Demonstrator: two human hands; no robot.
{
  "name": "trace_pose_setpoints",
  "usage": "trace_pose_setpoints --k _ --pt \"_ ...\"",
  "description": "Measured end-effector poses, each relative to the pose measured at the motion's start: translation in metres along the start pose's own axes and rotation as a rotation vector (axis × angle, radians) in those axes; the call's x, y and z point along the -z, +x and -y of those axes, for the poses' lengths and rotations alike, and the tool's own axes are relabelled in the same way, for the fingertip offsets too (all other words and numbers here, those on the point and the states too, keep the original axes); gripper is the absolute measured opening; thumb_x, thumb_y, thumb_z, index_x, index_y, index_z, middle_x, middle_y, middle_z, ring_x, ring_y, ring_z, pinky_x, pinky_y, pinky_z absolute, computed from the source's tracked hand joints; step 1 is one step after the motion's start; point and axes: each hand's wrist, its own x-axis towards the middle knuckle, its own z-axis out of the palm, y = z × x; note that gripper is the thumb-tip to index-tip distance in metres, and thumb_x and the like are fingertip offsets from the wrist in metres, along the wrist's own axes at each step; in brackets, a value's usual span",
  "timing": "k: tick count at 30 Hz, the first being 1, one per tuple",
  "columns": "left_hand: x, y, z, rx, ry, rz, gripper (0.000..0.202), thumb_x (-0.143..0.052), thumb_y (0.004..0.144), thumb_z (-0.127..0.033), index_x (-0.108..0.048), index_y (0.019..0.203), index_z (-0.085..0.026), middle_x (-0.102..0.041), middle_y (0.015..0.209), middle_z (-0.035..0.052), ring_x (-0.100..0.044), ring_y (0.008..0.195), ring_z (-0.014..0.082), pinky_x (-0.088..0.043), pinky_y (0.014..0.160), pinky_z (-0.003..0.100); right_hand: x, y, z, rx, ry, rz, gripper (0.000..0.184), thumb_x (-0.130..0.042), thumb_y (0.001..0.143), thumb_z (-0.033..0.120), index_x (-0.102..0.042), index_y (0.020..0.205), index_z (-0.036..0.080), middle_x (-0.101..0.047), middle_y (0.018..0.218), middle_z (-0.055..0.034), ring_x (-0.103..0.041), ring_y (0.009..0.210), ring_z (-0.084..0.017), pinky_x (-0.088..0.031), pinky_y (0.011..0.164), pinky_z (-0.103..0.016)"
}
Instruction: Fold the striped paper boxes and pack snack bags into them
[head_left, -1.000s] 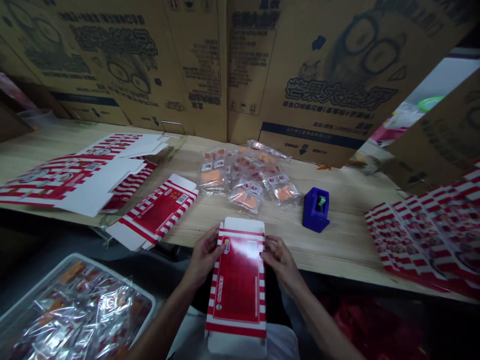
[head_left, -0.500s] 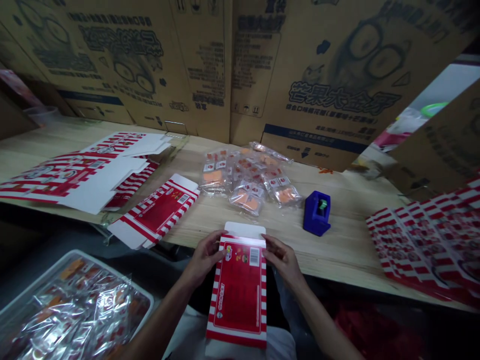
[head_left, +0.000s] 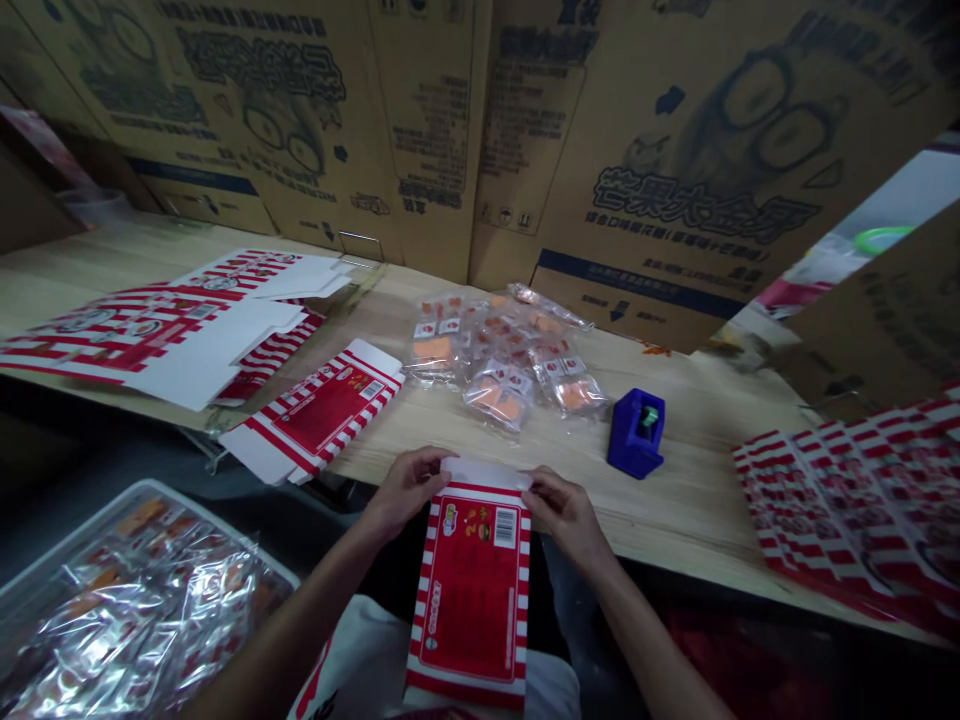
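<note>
Between my two hands is a red-and-white striped carton [head_left: 472,590], its barcode side up and its white end flap facing the table. My left hand [head_left: 409,490] pinches the upper left corner by the flap. At the upper right corner, my right hand [head_left: 566,510] grips the same carton, thumb on the front. The carton's lower end rests toward my lap. Beyond it on the table lie several clear packets [head_left: 499,390] with orange pieces inside. A blue tape dispenser [head_left: 636,432] stands to the right of them.
Left on the table are folded flat cartons [head_left: 322,410] and a pile of unfolded carton sheets [head_left: 187,320]. A white tub [head_left: 161,487] of wrapped packets sits lower left. Striped boxes [head_left: 855,500] line the right side. Large cardboard boxes [head_left: 420,130] wall off the back.
My fingers have shifted up to the flap's edges, and the flap now looks bent up and foreshortened. Both hands still hold the carton. The camera view has shifted slightly.
</note>
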Motion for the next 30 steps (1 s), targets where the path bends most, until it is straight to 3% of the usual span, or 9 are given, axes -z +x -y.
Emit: trace_pose_setpoints --k 3,7,12,14,17,21,27,30 --pt "0.012 -0.002 0.000 -0.077 0.227 0.095 0.018 -0.071 0.074 -0.032 -0.072 0.075 -0.015 -0.061 0.072 0.0027 -0.056 0.067 0.0131 -0.043 0.063 0.023 -0.003 -0.005 0.008 0.031 -0.098 0.060 0.022 -0.064 0.083 0.039 -0.072 0.091 0.020 -0.063 0.095 -0.0074 -0.062 0.089 -0.019 -0.050 0.073 -0.028" --pt "0.014 -0.005 -0.003 -0.145 0.389 0.092 0.020 -0.066 0.077 -0.032 -0.071 0.068 -0.015 -0.063 0.068 0.0033 -0.057 0.067 0.0139 -0.044 0.063 0.024 -0.009 -0.006 0.015 -0.026 -0.105 0.064 0.027 -0.060 0.084 0.043 -0.071 0.081 0.018 -0.068 0.095 -0.0088 -0.063 0.087 -0.020 -0.051 0.074 -0.029" --pt "0.011 -0.003 -0.016 -0.119 0.437 0.122 0.017 -0.069 0.073 -0.028 -0.073 0.083 -0.015 -0.072 0.079 0.0071 -0.064 0.072 0.0184 -0.048 0.067 0.027 -0.010 0.004 0.029 -0.178 -0.109 0.049 0.028 -0.075 0.069 0.036 -0.065 0.088 0.018 -0.071 0.086 -0.0061 -0.066 0.081 -0.021 -0.052 0.069 -0.031" --pt "0.010 0.000 -0.022 -0.121 0.429 0.122 0.015 -0.068 0.073 -0.028 -0.073 0.080 -0.015 -0.072 0.073 0.0057 -0.062 0.066 0.0166 -0.047 0.063 0.025 -0.010 0.009 0.034 -0.179 -0.096 0.017 0.031 -0.077 0.066 0.034 -0.064 0.089 0.019 -0.070 0.082 -0.0045 -0.066 0.077 -0.020 -0.052 0.066 -0.030" --pt "0.007 0.004 -0.028 -0.083 0.367 0.111 0.015 -0.067 0.073 -0.029 -0.071 0.071 -0.014 -0.065 0.059 0.0019 -0.055 0.053 0.0121 -0.041 0.051 0.021 -0.010 0.013 0.037 -0.171 -0.111 0.004 0.021 -0.073 0.069 0.035 -0.062 0.077 0.018 -0.067 0.069 -0.0022 -0.062 0.063 -0.017 -0.048 0.056 -0.027" --pt "0.003 0.005 -0.028 -0.068 0.337 0.109 0.015 -0.068 0.070 -0.026 -0.066 0.062 -0.013 -0.061 0.055 -0.0004 -0.051 0.051 0.0105 -0.039 0.051 0.020 -0.010 0.012 0.035 -0.142 -0.151 0.012 0.018 -0.069 0.073 0.032 -0.060 0.067 0.018 -0.062 0.062 -0.0003 -0.057 0.058 -0.015 -0.044 0.052 -0.024" --pt "0.005 -0.005 -0.023 -0.106 0.351 0.160 0.017 -0.067 0.075 -0.030 -0.068 0.071 -0.013 -0.068 0.071 0.0050 -0.060 0.068 0.0165 -0.046 0.064 0.025 -0.010 -0.003 0.025 -0.021 -0.128 0.000 0.016 -0.066 0.080 0.033 -0.065 0.075 0.018 -0.066 0.088 -0.0051 -0.061 0.077 -0.018 -0.048 0.065 -0.026" --pt "0.003 -0.012 -0.016 -0.147 0.354 0.119 0.013 -0.066 0.076 -0.027 -0.069 0.073 -0.015 -0.070 0.076 0.0063 -0.063 0.072 0.0182 -0.048 0.066 0.026 -0.015 -0.012 0.016 0.010 -0.120 -0.031 0.013 -0.066 0.080 0.030 -0.064 0.075 0.019 -0.066 0.094 -0.0063 -0.062 0.087 -0.019 -0.050 0.073 -0.028"
